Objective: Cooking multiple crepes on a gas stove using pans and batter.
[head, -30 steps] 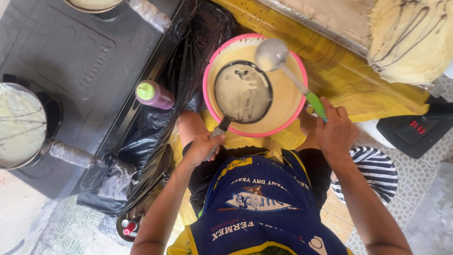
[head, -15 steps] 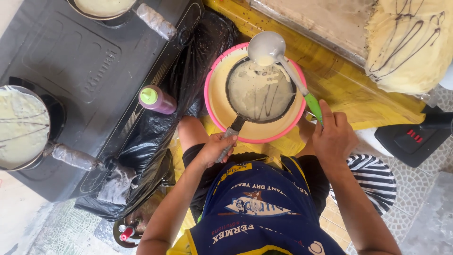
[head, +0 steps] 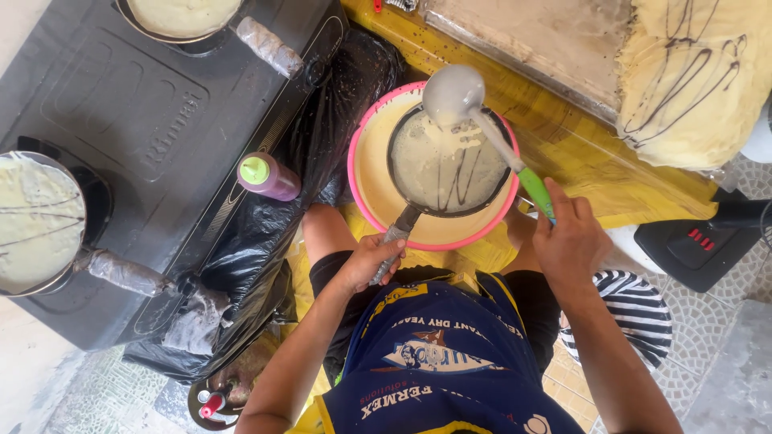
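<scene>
Since the earlier frame I see the ladle has tipped over the small dark pan, and batter now runs off its bowl and streaks the pan's floor where before it only hung above it. My left hand is closed around the pan's handle, holding the pan over the pink basin of batter that sits at the near edge of the yellow counter. My right hand is pinching the ladle's green grip, fingers wrapped, thumb on top. I judge this to be the pouring stage, with the pan only partly coated. The next move, as I read it, calls for tilting and turning the pan so the batter spreads thin, letting any excess drip back into the basin. On the black stove to my left two pans already hold pale rounds, and a purple squeeze bottle stands at its near edge.
</scene>
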